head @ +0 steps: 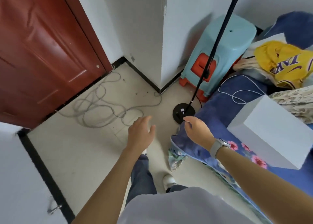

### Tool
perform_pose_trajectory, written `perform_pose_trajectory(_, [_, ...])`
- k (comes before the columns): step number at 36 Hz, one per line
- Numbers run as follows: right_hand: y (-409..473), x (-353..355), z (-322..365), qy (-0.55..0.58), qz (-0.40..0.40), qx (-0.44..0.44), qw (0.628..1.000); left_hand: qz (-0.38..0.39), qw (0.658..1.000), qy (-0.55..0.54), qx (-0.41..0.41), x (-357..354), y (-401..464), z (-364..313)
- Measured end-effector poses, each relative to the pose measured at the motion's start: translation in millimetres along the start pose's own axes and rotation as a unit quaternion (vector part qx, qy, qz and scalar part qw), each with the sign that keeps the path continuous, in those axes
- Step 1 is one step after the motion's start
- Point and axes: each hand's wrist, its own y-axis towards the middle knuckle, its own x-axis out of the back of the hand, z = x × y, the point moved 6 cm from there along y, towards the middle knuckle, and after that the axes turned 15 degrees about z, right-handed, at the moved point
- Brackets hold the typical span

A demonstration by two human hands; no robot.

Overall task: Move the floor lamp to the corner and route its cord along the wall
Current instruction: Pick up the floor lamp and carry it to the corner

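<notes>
Both arms reach forward and down over the floor. The left hand [141, 133] is spread, grip released. The right hand [197, 131], fingers curled, hangs just beside the floor lamp [183, 112] base; its grip cannot be told.

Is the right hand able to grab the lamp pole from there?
Probably yes. The right hand is empty and open beside the bed, just short of the lamp base, and nothing stands between it and the pole.

the floor lamp [220, 37] pole leaves the top edge (head unseen); right hand [197, 132] covers its base rim.
</notes>
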Motion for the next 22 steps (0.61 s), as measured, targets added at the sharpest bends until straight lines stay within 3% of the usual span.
perform_pose_trajectory(4, [23, 27, -5, 0.084, -0.084, -0.049, 0.992, 0.050, 0.995, 0.019, -0.080, 23, 64, -22])
perform_pose_trajectory(9, [50, 49, -17, 0.151, -0.127, -0.117, 0.973, 0.100, 0.980, 0.046, -0.168, 44, 133, -60])
perform_pose_trajectory(16, [74, 62, -45, 0.209, -0.192, -0.165, 0.944, 0.146, 0.961, 0.045, -0.230, 34, 197, -118])
perform_pose_trajectory(22, [101, 66, -90, 0.270, -0.216, -0.170, 0.923, 0.176, 0.955, 0.027, -0.237, -4, 245, -152])
